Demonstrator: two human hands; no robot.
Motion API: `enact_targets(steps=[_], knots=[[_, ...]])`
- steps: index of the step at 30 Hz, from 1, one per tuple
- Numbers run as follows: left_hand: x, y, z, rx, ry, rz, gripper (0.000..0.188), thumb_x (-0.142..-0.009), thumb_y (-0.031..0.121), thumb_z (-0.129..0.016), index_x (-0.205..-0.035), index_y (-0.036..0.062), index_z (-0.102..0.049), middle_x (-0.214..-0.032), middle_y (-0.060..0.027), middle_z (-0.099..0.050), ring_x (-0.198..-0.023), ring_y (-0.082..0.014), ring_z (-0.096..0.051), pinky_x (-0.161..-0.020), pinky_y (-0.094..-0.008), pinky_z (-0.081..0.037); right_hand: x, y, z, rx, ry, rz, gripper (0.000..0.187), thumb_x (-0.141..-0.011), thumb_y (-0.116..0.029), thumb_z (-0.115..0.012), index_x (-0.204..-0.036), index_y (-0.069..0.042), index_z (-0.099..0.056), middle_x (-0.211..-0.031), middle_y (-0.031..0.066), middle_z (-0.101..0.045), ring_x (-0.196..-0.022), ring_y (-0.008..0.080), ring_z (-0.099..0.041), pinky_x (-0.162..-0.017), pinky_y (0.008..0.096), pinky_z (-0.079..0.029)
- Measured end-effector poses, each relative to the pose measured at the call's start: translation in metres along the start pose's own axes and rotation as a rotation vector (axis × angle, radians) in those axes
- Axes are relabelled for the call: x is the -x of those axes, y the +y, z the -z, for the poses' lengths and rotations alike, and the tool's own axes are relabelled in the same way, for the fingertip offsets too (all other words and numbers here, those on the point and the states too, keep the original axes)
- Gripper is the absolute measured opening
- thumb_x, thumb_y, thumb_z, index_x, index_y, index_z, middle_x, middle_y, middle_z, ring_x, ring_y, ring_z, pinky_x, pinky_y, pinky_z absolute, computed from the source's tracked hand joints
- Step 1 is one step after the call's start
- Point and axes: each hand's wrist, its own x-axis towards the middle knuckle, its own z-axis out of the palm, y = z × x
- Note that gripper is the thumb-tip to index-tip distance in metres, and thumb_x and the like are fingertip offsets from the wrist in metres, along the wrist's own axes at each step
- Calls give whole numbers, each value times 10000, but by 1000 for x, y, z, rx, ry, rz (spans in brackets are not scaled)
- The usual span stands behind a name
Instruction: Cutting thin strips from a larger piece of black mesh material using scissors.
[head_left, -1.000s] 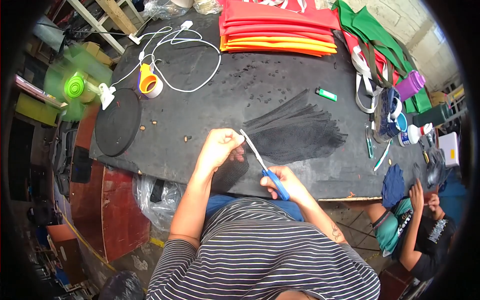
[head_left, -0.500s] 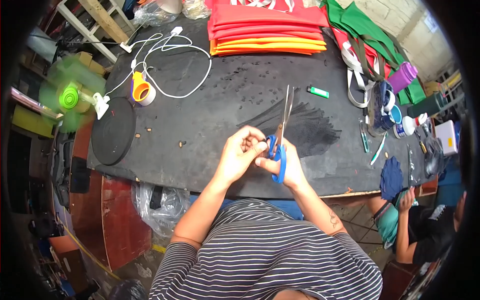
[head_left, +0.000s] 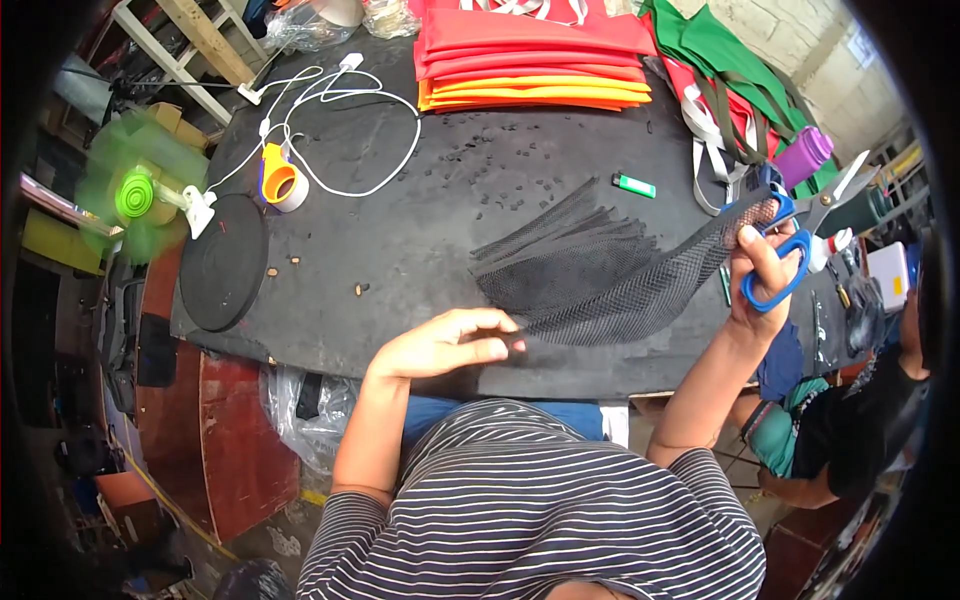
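My right hand (head_left: 765, 270), raised at the right, holds scissors (head_left: 785, 260) with blue handles, their blades apart and pointing up to the far right. The same hand also grips one end of a strip of black mesh (head_left: 640, 305). It sags across the table to my left hand (head_left: 445, 342), whose fingertips are closed around its other end, partly hidden there. Behind the strip, more pieces of black mesh (head_left: 560, 255) lie fanned out on the dark table (head_left: 350, 250).
Red and orange folded bags (head_left: 535, 60) are stacked at the back. A green lighter (head_left: 635, 186), a tape dispenser (head_left: 283, 182), a white cable (head_left: 415, 150) and a black roll (head_left: 225, 262) lie around. A purple cup (head_left: 805, 153) stands right; a person (head_left: 850, 430) sits beyond.
My right hand has swung out to the right with the scissors, drawing the mesh strip along. My left hand has moved slightly left and down. The hands were together before.
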Motion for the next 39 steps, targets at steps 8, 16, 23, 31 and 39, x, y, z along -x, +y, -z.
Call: enact_targets(steps=[8,16,23,31,39], knots=[[3,8,-4,-22,383,6,133,-763,51,-643,-874,-7,-596,-814,-53,-615,-779,-93,-559,-713,-229,-454,0,17,16,185,54,-100,348,-627,-24,-675,-924,-5,-494,-766,69,-554,-665,159,-552,-639,278,-461],[0,2,-5,37,534,-149,105,-755,35,-627,-835,-22,-590,-786,-40,-590,-702,-96,-558,-672,-231,-451,-1,32,22,134,7,-209,350,-618,-31,-673,-910,1,-482,-737,82,-543,-645,180,-547,-618,299,-461],[-10,0,-11,-481,909,-343,124,-748,-72,-545,-790,6,-459,-928,-90,-496,-671,-107,-552,-580,-242,-446,3,48,21,97,-56,-207,320,-615,-17,-669,-875,2,-483,-760,76,-559,-672,164,-565,-649,293,-474],[1,1,0,88,612,-119,190,-865,167,-508,-936,3,-571,-717,-52,-593,-649,-65,-518,-581,-189,-344,4,37,22,195,-25,-225,350,-599,-45,-688,-888,-1,-496,-758,69,-563,-671,154,-558,-654,277,-464],[5,-4,-3,-68,514,28,121,-806,87,-585,-824,-22,-634,-683,-8,-581,-643,-65,-517,-616,-212,-422,8,27,24,221,-108,-223,380,-584,-74,-707,-877,-6,-475,-724,69,-541,-625,162,-541,-602,275,-459]])
